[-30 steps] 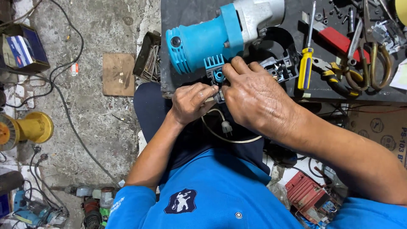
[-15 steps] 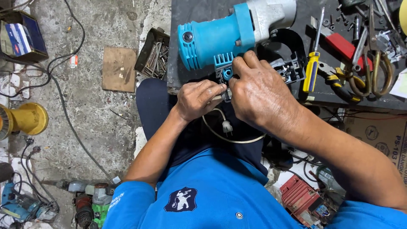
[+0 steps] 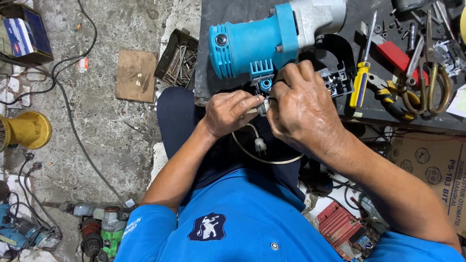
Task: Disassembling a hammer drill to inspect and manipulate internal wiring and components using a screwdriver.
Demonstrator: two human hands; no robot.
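Fitting small white cable part (image 3: 262, 106) under blue power tool (image 3: 252, 46): left hand (image 3: 228, 112) pinching it, right hand (image 3: 301, 109) closed on it (fingertips hidden). Next: steady alignment.

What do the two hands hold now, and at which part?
The left hand and right hand together pinch a small pale part under the blue power tool; the exact hold is hidden.

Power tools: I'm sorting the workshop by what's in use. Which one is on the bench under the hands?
The blue and grey power tool, lying on the dark bench at both hands. The green and red ones lie on the floor.
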